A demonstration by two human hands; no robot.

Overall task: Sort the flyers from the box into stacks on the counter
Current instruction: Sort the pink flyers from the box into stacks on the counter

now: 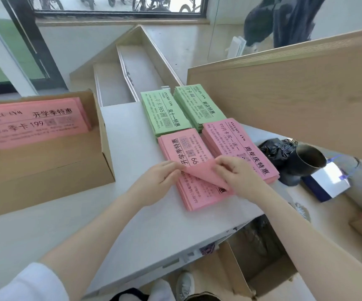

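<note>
both hands, left hand (160, 178) and right hand (235, 172), pinch a curled pink flyer (204, 172) over the near pink stack (194, 187) on the surface (132, 137).

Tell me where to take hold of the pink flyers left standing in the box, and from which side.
Grip the pink flyers by their top edge, coming from above. They lean upright inside the cardboard box, and that upper edge stands clear above the front wall, while the lower edge is sunk behind it. Fingers pinching front and back near the middle should probably lift them out without buckling.
</note>
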